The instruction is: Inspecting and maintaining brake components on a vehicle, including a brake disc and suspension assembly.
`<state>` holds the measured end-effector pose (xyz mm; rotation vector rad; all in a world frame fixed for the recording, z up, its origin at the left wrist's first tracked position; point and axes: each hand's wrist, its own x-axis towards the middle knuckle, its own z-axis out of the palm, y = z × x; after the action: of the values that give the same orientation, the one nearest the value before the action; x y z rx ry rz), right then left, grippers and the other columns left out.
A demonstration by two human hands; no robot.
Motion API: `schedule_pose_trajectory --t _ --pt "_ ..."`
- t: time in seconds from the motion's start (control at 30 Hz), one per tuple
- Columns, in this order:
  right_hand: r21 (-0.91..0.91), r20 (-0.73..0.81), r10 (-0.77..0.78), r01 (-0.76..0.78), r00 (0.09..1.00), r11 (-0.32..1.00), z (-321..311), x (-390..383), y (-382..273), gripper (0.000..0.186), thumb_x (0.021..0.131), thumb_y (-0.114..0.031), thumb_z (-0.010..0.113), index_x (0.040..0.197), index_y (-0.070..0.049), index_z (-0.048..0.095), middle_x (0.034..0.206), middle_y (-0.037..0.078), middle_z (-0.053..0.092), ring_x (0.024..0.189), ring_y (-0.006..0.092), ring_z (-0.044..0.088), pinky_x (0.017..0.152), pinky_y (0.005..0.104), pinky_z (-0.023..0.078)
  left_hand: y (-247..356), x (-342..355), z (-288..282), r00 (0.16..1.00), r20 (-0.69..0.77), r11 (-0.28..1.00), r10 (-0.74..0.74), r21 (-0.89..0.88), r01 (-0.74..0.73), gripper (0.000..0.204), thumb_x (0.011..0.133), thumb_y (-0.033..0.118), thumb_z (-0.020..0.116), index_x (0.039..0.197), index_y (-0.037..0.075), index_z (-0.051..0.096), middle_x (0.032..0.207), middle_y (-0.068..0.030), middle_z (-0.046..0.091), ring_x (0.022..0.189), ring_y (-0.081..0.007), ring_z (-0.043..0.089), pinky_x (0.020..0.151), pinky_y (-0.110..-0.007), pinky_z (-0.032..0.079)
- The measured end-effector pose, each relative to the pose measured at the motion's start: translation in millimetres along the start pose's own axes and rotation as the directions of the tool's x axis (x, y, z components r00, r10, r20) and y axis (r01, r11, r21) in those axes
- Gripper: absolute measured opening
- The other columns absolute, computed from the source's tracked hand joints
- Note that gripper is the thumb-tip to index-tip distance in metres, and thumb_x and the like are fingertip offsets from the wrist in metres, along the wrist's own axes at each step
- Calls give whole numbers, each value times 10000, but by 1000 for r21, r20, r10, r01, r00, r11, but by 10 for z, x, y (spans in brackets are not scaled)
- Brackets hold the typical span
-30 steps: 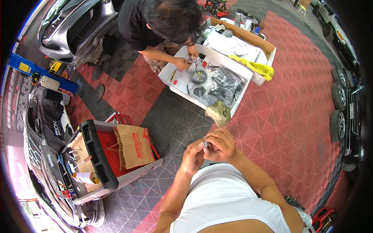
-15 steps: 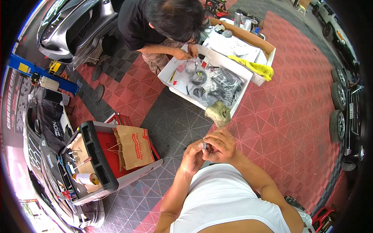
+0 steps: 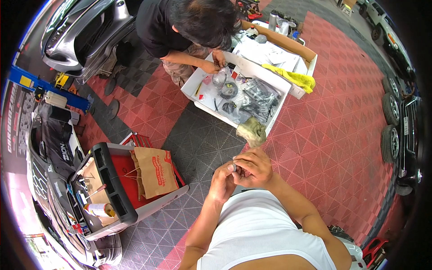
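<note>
My left hand [image 3: 222, 182] and my right hand [image 3: 255, 167] meet in front of my white shirt, fingers curled together. Between the fingertips shows a small grey piece [image 3: 232, 167], mostly hidden and too small to name. Both hands are closed on it. Just beyond them, a dirty olive cloth [image 3: 251, 131] hangs over the near corner of a white box [image 3: 211, 112]. Inside that box lie clear plastic bags of black parts [image 3: 258, 96] and a coil of black cable [image 3: 228, 90].
Across the white box a person in black [image 3: 157, 31] bends over, hands in its far left corner. A cardboard box [image 3: 310, 58] with papers and a yellow cloth [image 3: 292, 77] adjoins it. At left stands a tool cart [image 3: 118, 180] holding a paper bag [image 3: 155, 173]. Wheels [image 3: 390, 144] line the right.
My hands stay together at the same spot, with a slight shift of the fingers around the small grey piece. The view has drifted slightly; the other person's hands moved a little.
</note>
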<state>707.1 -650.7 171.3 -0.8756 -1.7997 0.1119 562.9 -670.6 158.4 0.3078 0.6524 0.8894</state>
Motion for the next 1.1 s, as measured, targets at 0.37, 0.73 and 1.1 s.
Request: schedule_pose_trajectory --t 0.37,0.73,1.1 --pt "-21 -48 -2 1 999 1000 32 -41 -24 267 708 -255 686 829 -46 574 781 56 604 661 209 556 559 297 451 -14 -17 -25 1000 14 995 -12 97 11 269 829 274 544 869 8 558 850 -42 526 807 -147 500 744 -286 426" --pt "51 11 25 -26 1000 998 26 -69 -25 266 649 -175 699 847 -50 573 804 55 600 656 218 554 568 300 452 -27 -44 -22 1000 19 996 -10 88 8 268 820 289 549 884 29 557 857 -28 531 825 -143 505 757 -295 427" --pt "25 -11 -8 8 1000 1000 -22 -63 -42 279 684 -219 703 864 -44 582 815 60 607 678 219 561 581 304 455 -56 -58 -3 999 -13 997 33 69 -32 213 838 223 557 853 11 533 801 -21 513 741 -102 479 663 -229 407"
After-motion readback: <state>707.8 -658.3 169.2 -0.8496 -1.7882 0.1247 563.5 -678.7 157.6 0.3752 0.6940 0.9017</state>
